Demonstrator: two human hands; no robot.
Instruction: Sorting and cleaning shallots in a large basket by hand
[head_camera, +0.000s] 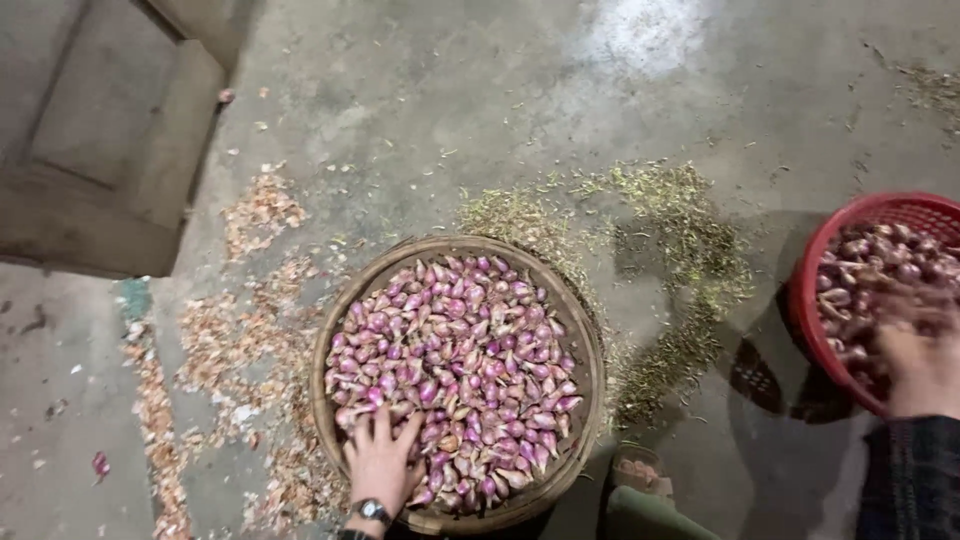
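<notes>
Purple shallots (455, 370) under left hand (381, 462), right hand (915, 350) in red basket (810, 300)

The left hand (381, 462) lies palm down with its fingers (383, 425) spread flat and pointing away from the body, a round metal wristwatch (372, 511) on the wrist. The right hand (915, 345) reaches far out to the right, blurred, its forearm in a dark checked sleeve (912, 478).

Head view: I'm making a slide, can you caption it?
Left hand rests on purple shallots in a round woven tray; right hand reaches into a red plastic basket.
</notes>
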